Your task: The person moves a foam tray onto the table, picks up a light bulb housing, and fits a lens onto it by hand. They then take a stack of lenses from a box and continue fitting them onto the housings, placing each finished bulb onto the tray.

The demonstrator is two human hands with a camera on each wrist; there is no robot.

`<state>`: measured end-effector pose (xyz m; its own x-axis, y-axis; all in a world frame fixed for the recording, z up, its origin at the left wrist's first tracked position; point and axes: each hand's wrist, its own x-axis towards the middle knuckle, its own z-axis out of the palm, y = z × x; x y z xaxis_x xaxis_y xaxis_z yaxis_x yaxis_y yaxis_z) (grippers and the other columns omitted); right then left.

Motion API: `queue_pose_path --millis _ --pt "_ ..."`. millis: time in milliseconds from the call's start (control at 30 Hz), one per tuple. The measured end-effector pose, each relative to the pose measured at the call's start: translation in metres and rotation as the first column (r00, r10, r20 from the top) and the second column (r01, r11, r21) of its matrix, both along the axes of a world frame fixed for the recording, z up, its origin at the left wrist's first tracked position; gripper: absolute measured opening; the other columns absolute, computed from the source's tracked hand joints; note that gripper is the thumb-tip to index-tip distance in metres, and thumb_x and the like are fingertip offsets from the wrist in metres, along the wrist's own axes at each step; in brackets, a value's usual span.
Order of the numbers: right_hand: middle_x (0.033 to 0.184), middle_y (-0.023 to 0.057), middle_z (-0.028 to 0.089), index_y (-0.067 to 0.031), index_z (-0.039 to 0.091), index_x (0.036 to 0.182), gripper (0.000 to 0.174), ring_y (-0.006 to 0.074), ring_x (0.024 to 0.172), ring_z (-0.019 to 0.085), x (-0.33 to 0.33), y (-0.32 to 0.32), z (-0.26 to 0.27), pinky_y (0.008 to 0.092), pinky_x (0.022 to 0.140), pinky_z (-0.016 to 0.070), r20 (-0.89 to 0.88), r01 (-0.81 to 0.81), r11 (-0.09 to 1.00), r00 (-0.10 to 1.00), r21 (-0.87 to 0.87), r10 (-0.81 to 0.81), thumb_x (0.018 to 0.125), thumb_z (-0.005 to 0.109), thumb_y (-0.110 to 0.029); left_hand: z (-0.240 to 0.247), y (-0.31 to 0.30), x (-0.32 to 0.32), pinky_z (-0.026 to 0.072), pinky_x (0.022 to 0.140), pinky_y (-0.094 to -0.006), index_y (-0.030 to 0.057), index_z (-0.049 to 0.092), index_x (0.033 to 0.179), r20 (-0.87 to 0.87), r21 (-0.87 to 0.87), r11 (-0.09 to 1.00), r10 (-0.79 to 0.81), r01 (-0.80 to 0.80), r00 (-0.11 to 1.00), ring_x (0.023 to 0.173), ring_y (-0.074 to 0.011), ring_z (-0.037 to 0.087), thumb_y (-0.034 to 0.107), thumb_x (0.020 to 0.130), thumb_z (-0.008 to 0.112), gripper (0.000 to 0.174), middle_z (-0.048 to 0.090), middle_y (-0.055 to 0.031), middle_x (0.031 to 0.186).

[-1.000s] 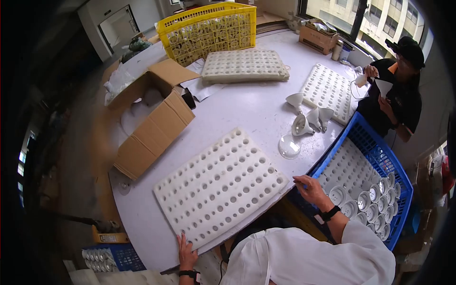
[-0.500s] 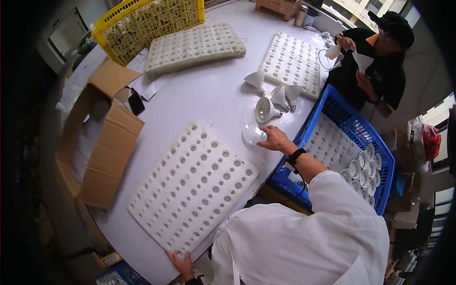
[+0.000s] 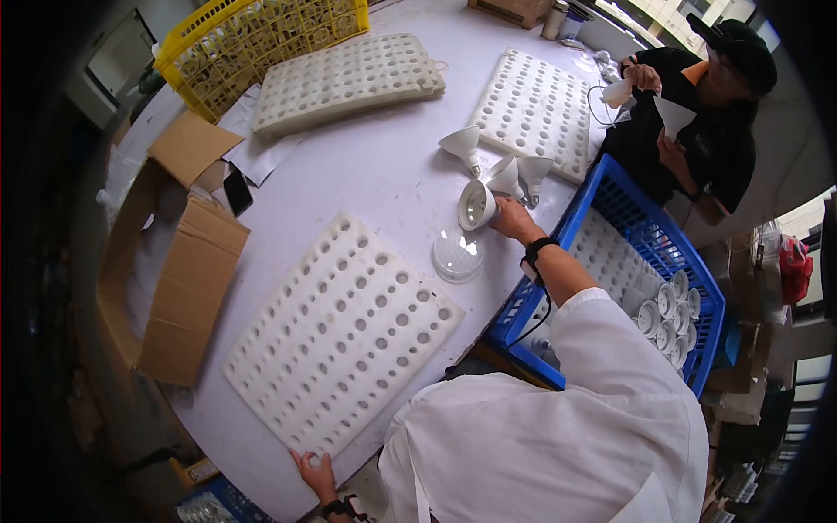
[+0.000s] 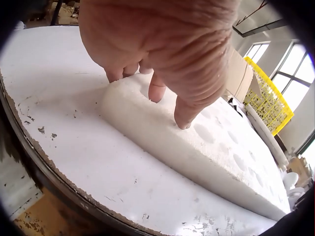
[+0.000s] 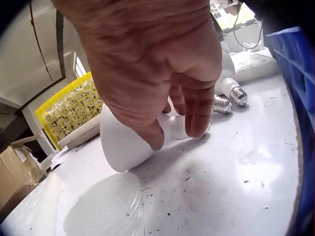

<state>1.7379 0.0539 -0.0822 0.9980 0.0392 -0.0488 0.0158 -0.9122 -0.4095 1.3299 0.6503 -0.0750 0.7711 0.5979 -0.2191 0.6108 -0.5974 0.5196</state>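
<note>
My right hand (image 3: 518, 221) grips a white cone-shaped lamp housing (image 3: 473, 207) by its neck, thumb on one side and fingers on the other in the right wrist view. The housing (image 5: 119, 140) lies on its side, wide mouth facing left. Just in front of it sits a clear round lens cover (image 3: 458, 256). Several more lamp housings (image 3: 503, 175) with metal screw bases lie close behind. At the near corner of a white foam board (image 3: 324, 329) full of round holes, my left hand (image 3: 316, 475) rests, fingertips on its top and at a hole.
Right of the table stands a blue crate (image 3: 575, 209) with lamp parts. An opened cardboard box (image 3: 196, 283) is at the left, a phone (image 3: 237, 192) beside it. Farther back are foam boards (image 3: 349, 83), a yellow crate (image 3: 266, 52) and another person (image 3: 706, 148) holding a lamp housing.
My right hand moved from the blue crate's edge to the lens cover, then on to the lamp housing, whose neck it grips. My left hand stays at the foam board's corner. The head view shifted.
</note>
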Motion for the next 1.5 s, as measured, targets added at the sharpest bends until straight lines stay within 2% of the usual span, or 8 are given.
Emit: queue_pose_path --millis 233,467,667,800,867,1000,1133,1500 --pt "0.099 0.0173 0.063 -0.0043 0.062 0.102 0.035 0.0351 0.091 0.061 -0.021 0.033 0.055 0.0402 0.081 0.0493 -0.078 0.035 0.999 0.996 0.039 -0.032 0.073 0.069 -0.024 0.036 -0.009 0.027 0.0373 0.099 -0.0386 -0.0041 0.057 0.096 0.108 -0.011 0.969 0.247 -0.247 0.963 0.124 -0.0336 0.044 0.004 0.070 0.067 0.029 0.037 -0.0215 0.140" --pt "0.089 0.0194 0.065 0.0007 0.059 0.106 0.044 0.0298 0.080 0.064 -0.115 0.198 0.133 0.0356 0.073 0.0500 -0.201 -0.177 0.676 0.874 0.716 0.441 0.073 0.071 -0.026 0.121 -0.168 0.175 0.0369 0.101 -0.0367 -0.0015 0.046 0.122 0.371 -0.872 0.350 0.014 0.343 0.929 0.123 -0.0246 0.044 0.001 0.077 0.063 0.048 0.047 -0.0157 0.131" --pt "0.094 0.0158 0.061 -0.0028 0.057 0.110 0.047 0.0343 0.085 0.061 -0.159 0.257 0.122 0.0409 0.075 0.0501 0.109 -0.554 0.522 0.747 0.649 0.656 0.075 0.071 -0.031 0.098 -0.196 0.190 0.0428 0.090 -0.0323 0.0014 0.057 0.112 0.496 -0.824 0.337 0.043 0.455 0.867 0.101 -0.0174 0.055 0.011 0.077 0.066 0.038 0.060 -0.0087 0.108" --pt "0.107 0.0148 0.061 -0.0052 0.055 0.116 0.050 0.0300 0.090 0.062 -0.115 0.206 0.117 0.0398 0.075 0.0501 -0.142 -0.589 0.731 0.737 0.344 0.660 0.076 0.069 -0.032 0.049 -0.137 0.160 0.0392 0.098 -0.0390 0.0064 0.059 0.114 0.429 -0.466 0.706 -0.346 0.533 0.834 0.107 -0.0251 0.055 0.012 0.079 0.063 0.035 0.060 -0.0093 0.113" --pt "0.122 0.0151 0.054 -0.0066 0.050 0.126 0.065 0.0323 0.112 0.050 -0.075 0.165 0.097 0.0395 0.090 0.0465 -0.170 -0.392 0.919 0.903 0.044 0.394 0.074 0.071 -0.039 0.054 -0.125 0.147 0.0427 0.094 -0.0359 0.0037 0.061 0.114 0.327 0.392 0.651 -0.759 0.650 0.563 0.110 -0.0220 0.056 0.003 0.081 0.061 0.032 0.061 -0.0115 0.116" --pt "0.138 0.0365 0.024 -0.0064 0.027 0.141 0.101 0.0484 0.130 0.025 -0.034 0.115 0.042 0.0482 0.105 0.0312 -0.391 -0.230 0.961 0.907 -0.154 0.155 0.062 0.077 -0.045 0.043 -0.126 0.125 0.0440 0.091 -0.0387 0.0081 0.065 0.104 0.393 0.260 0.786 -0.617 0.561 0.681 0.101 -0.0269 0.059 0.014 0.075 0.071 0.029 0.065 -0.0081 0.105" --pt "0.125 0.0294 0.042 -0.0007 0.026 0.139 0.108 0.0429 0.111 0.049 -0.014 0.089 -0.003 0.0445 0.092 0.0455 -0.284 -0.297 0.947 0.925 -0.126 0.252 0.053 0.084 -0.030 0.071 -0.139 0.109 0.0487 0.084 -0.0364 0.0071 0.060 0.105 0.266 -0.318 0.913 -0.174 0.257 0.948 0.100 -0.0278 0.060 0.021 0.080 0.063 0.029 0.063 -0.0117 0.107" --pt "0.116 0.0235 0.055 -0.0013 0.031 0.138 0.086 0.0268 0.104 0.055 0.133 0.189 -0.039 0.0387 0.090 0.0452 -0.165 -0.757 0.653 0.642 0.015 0.748 0.070 0.074 -0.034 0.070 -0.135 0.025 0.0478 0.083 -0.0371 0.0038 0.049 0.116 0.446 -0.428 0.875 0.422 -0.226 0.790 0.095 -0.0345 0.060 0.023 0.075 0.069 0.050 0.063 -0.0180 0.101"
